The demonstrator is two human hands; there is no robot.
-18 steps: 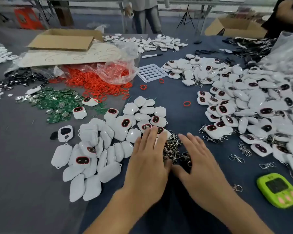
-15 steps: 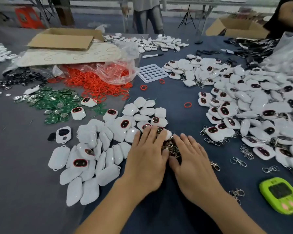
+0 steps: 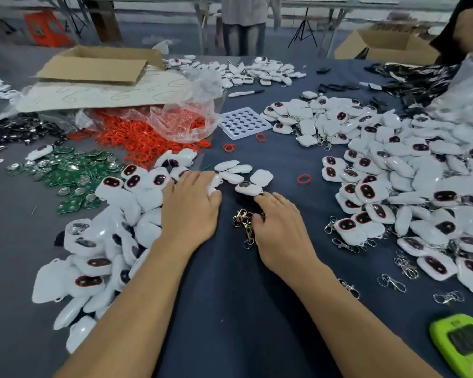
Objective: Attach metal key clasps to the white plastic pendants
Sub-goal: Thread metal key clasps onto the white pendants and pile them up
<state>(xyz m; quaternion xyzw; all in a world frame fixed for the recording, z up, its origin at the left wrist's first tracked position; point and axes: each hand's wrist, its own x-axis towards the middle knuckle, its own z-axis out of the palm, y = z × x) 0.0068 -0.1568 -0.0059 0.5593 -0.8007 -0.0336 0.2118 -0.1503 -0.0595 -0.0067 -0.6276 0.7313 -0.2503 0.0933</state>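
Between left hand (image 3: 190, 211) and right hand (image 3: 281, 227), clasps (image 3: 242, 218) now uncovered, hands moved apart

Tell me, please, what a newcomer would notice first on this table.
Most striking is the heap of white pendants with dark red-rimmed faces, which fills the right side of the dark table. At the upper left a pile of orange-red rings spills from a clear plastic bag. In the centre the left hand rests on a smaller pendant pile and the right hand touches a bunch of metal clasps.
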